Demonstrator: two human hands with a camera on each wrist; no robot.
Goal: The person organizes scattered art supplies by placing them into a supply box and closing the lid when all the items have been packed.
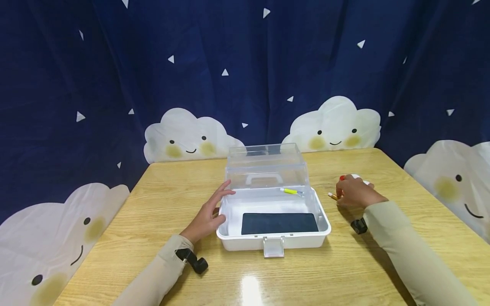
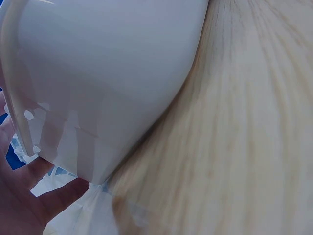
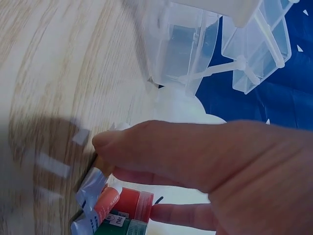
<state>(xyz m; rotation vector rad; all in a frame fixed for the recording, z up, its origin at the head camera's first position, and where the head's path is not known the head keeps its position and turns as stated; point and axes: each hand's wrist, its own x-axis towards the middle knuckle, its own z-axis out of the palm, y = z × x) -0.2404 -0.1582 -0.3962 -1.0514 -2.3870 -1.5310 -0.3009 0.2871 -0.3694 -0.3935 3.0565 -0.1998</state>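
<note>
An open white plastic box (image 1: 234,243) with a clear plastic lid (image 1: 266,160) swung up at its 12 o'clock stands on a pale wood-grain table (image 1: 180,182), its clear plastic latch (image 1: 273,247) hanging at 6 o'clock. Inside lie a flat dark rectangular slab (image 1: 279,224) toward 6 o'clock and a small yellow tube with a white cap (image 1: 291,191) toward 1 o'clock.

At the box's 9 o'clock, the left hand (image 1: 206,221) has its fingers spread and touches the side wall.

Between the box's 2 and 3 o'clock, the right hand (image 1: 355,192) is lowered over a small group of paints on the table. Its thumb crosses a slim ochre tube with a white cap (image 3: 100,164); thumb and forefinger seem to pinch it, though the thumb hides much of the contact. In the right wrist view, an orange-labelled tube with a silvery end (image 3: 107,199), a round red jar (image 3: 134,199) and a green jar (image 3: 115,229) sit just beside it, toward 7 o'clock.

Behind the table at 12 o'clock hangs a navy curtain (image 1: 199,25) with white triangles and smiling clouds.
</note>
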